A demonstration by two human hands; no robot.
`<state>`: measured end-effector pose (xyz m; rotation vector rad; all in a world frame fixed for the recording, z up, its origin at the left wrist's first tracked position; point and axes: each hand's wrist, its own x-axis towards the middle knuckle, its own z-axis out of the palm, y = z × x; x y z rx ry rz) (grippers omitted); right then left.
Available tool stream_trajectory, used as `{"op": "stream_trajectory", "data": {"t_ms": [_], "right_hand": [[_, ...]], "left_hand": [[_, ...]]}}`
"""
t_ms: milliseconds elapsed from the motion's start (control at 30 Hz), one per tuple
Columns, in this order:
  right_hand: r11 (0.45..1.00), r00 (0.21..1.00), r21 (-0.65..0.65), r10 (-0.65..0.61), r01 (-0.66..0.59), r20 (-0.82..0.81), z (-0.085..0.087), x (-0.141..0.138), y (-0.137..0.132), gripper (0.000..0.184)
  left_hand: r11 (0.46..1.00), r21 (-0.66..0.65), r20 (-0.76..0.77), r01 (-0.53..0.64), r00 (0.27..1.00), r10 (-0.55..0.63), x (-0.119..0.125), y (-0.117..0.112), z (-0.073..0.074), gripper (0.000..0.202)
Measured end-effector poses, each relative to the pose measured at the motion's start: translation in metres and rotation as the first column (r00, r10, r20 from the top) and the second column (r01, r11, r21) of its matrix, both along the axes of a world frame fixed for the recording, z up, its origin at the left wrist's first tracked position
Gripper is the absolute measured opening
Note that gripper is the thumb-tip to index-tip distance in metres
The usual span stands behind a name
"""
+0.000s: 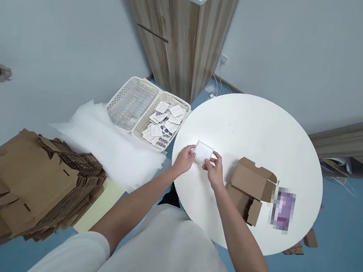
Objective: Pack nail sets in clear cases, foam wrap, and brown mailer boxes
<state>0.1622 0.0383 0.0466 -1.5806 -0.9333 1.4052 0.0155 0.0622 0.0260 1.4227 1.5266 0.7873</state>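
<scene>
Over the left part of the round white table (pixel 255 120), a small square white packet (pixel 203 152) is held between both hands. It looks wrapped in soft white sheet; its contents are hidden. My left hand (pixel 185 158) grips its left edge with thumb and fingers. At the lower right corner, my right hand (pixel 215 167) pinches it with bent fingers. To the right of my right forearm lies an open brown cardboard box (pixel 250 180), its lid and flaps spread. Beyond the box is a blurred-out purple item (pixel 284 209).
Left of the table stand a white basket of clear plastic cases (pixel 130 103) and another with printed cards (pixel 166 122). White foam sheets (pixel 108 143) and a stack of flat cardboard boxes (pixel 34 186) lie nearer. A wood-grain cabinet (pixel 179 35) stands behind.
</scene>
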Motion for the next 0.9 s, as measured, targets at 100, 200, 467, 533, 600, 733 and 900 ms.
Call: {"op": "stream_trajectory", "data": {"t_ms": [100,200,467,533,600,733,900], "right_hand": [[0.999,0.998,0.041,-0.015,0.013,0.066,0.014,0.031,-0.028,0.052],[0.997,0.992,0.072,-0.039,0.030,0.124,0.021,0.067,-0.060,0.051],[0.997,0.977,0.074,-0.047,0.032,0.210,0.014,0.160,-0.127,0.050],[0.999,0.966,0.029,-0.021,0.014,0.257,0.008,0.175,-0.135,0.048],[1.000,0.952,-0.025,0.025,-0.018,0.306,0.001,0.184,-0.141,0.046],[0.989,0.920,-0.121,0.125,-0.085,0.372,-0.013,0.189,-0.142,0.045],[0.976,0.833,-0.160,0.212,-0.150,0.511,-0.023,0.184,-0.137,0.057]], "left_hand": [[0.995,0.038,0.014,0.090,0.996,-0.090,0.024,-0.025,0.017,0.035],[0.981,0.072,-0.043,0.181,0.983,-0.178,0.055,-0.051,0.029,0.036],[0.914,0.012,-0.242,0.406,0.888,-0.391,0.142,-0.100,0.037,0.035],[0.893,-0.036,-0.302,0.449,0.847,-0.438,0.158,-0.107,0.034,0.034],[0.877,-0.114,-0.370,0.467,0.799,-0.474,0.170,-0.112,0.029,0.032],[0.862,-0.252,-0.465,0.440,0.726,-0.507,0.184,-0.118,0.017,0.029],[0.869,-0.286,-0.497,0.405,0.712,-0.496,0.188,-0.118,0.008,0.034]]}}
